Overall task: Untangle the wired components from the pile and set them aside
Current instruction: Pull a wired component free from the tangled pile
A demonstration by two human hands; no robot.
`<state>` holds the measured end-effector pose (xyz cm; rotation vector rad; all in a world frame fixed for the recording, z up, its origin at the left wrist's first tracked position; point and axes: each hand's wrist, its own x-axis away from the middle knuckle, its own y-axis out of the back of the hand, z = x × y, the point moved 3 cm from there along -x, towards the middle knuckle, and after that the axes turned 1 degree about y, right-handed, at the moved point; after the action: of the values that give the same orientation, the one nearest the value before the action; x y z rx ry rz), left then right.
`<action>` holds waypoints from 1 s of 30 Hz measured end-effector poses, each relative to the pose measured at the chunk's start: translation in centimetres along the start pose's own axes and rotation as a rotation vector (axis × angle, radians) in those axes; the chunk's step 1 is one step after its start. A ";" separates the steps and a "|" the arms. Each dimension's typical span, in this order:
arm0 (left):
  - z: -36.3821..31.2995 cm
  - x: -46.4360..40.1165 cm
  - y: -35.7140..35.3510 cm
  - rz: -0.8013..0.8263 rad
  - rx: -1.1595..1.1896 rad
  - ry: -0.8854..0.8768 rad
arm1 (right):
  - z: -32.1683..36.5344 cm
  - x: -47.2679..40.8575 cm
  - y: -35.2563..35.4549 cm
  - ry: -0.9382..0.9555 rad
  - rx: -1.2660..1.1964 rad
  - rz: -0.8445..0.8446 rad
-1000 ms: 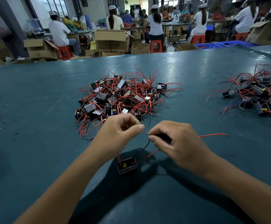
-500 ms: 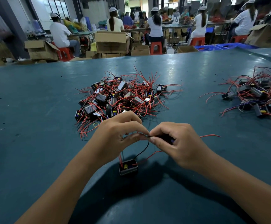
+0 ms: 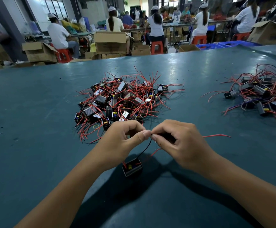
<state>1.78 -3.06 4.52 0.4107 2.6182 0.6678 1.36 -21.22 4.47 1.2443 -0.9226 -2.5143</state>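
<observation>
Both grips pinch one component's wires: left hand (image 3: 122, 140) and right hand (image 3: 181, 145) have closed together, fingertips now touching over the black wire (image 3: 146, 148). That component (image 3: 132, 167) sits on the tabletop (image 3: 35, 129) at 6 o'clock from the pile (image 3: 124, 99); sorted heap (image 3: 262, 96) lies at 3 o'clock.

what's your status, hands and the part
Left hand and right hand pinch the black wire. Component hangs below, clear of pile. Nothing in the way.

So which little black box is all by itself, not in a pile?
The small black box lying on the table just below the two hands. Its black wire runs up to the fingers, while the others sit tangled in the two piles.
</observation>
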 end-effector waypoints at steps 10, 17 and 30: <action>0.5 0.1 -0.8 0.040 0.433 0.252 | -1.1 0.2 -0.6 -0.224 -0.284 0.016; -0.2 0.2 0.2 -0.021 0.088 0.040 | -2.0 0.2 -0.6 -0.293 -0.296 0.031; -1.3 0.0 1.0 -0.165 -0.334 -0.403 | -1.6 0.1 -0.2 -0.289 -0.324 0.111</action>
<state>1.40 -2.75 6.07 0.1985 2.0876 0.8484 2.54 -21.82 3.56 0.7287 -0.5812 -2.6595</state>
